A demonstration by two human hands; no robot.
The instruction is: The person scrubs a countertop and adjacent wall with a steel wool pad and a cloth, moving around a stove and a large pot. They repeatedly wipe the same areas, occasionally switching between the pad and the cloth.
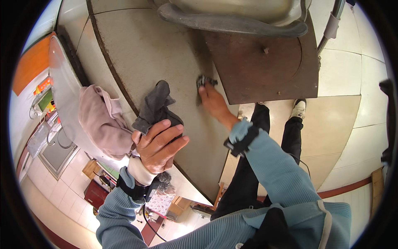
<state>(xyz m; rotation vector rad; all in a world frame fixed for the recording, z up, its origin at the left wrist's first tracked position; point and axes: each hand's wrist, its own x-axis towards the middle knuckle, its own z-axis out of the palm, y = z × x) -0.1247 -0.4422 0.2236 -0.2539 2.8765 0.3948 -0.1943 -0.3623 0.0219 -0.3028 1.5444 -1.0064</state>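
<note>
My left hand (pixel 160 141) holds a dark grey cloth (pixel 155 104) in a loose bunch beneath its fingers, above the flat surface's left edge. A scouring pad of steel wool (pixel 205 81), dark and shiny, is pinched in my right hand (pixel 216 101). That pad touches the beige, stained flat surface (pixel 140 46), close to a brown square plate (pixel 258 67). A darker smeared streak runs beside the pad. Left of the grey cloth lies a crumpled pink cloth (pixel 104 124), partly behind my left hand.
A metal basin (pixel 248 9) with a dark grey curved handle (pixel 217 21) stands at the top, over part of the brown plate. At upper right a metal pole (pixel 329 29) slants down to the tiled floor (pixel 335 77). A pale upright panel (pixel 67 81) borders the left side.
</note>
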